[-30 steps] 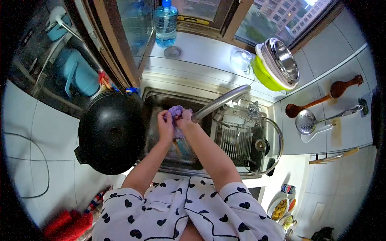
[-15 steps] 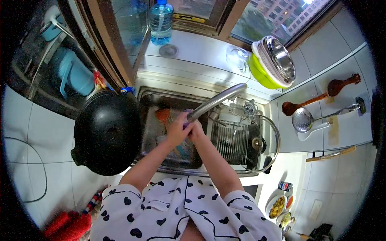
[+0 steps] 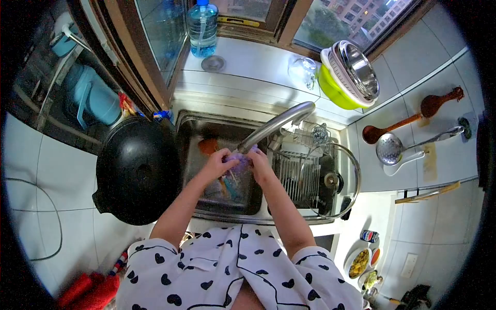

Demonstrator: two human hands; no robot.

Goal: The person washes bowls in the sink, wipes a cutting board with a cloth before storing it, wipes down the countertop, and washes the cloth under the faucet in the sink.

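Under the curved metal faucet (image 3: pixel 279 124), a crumpled purple cloth (image 3: pixel 239 164) is stretched between my two hands above the sink (image 3: pixel 250 204). My left hand (image 3: pixel 219 164) pinches its left side. At the other side, my right hand (image 3: pixel 260 162) has its fingers closed on the cloth, partly hidden. Below my hands, an orange-brown object (image 3: pixel 208 146) lies in the basin, its kind unclear. A blurred bluish item (image 3: pixel 230 190) also lies there, near some thin sticks.
Left of the sink stands a large black wok (image 3: pixel 137 170). To the right, a dish rack (image 3: pixel 294 181) has a glass lid (image 3: pixel 356 175) leaning on it. Stacked bowls and a green basin (image 3: pixel 336 88) sit on the ledge. A slotted ladle (image 3: pixel 389 150) hangs on the wall.
My hands have moved apart from being pressed together, and more of the purple cloth shows between them. The view has shifted slightly.
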